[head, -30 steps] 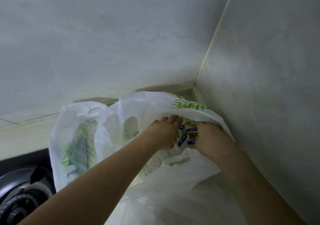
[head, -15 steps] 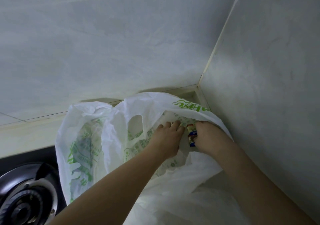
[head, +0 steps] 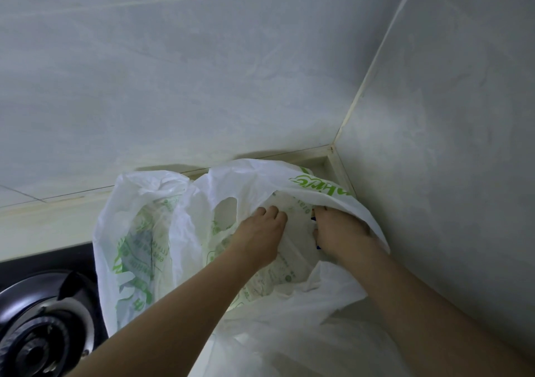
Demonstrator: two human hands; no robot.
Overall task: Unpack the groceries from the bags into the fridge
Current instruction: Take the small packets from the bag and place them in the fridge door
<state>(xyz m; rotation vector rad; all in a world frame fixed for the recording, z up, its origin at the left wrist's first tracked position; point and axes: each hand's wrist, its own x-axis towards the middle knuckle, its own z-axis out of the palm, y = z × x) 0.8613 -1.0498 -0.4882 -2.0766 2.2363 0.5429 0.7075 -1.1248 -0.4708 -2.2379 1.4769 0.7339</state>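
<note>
Inside a kitchen corner: two bare hands reach into a white plastic bag [head: 260,179] with green print, standing on a pale worktop [head: 43,223] where two grey tiled walls meet.
Left hand [head: 257,237]: sunk into the bag's mouth, back of the hand up, fingers [head: 270,213] curled downward against the inner plastic; whether they grip the film or only press it cannot be told.
Right hand [head: 338,234]: deep under the bag's right lip, fingers [head: 321,211] bent around a small packet [head: 314,219], of which only slivers of blue show at the fingertips and below the thumb side.
Packet's place: inside the bag, at its right side, hidden almost wholly by the right hand, well apart from the left fingers across a stretch of printed plastic.
Second bag [head: 139,231]: just left of the first and touching it, upright, also white with green lettering; contents not readable.
Lower left: a black gas burner [head: 31,333] on a dark hob, beside the second bag.
Foreground: loose translucent plastic [head: 289,342] lies between the forearms.
</note>
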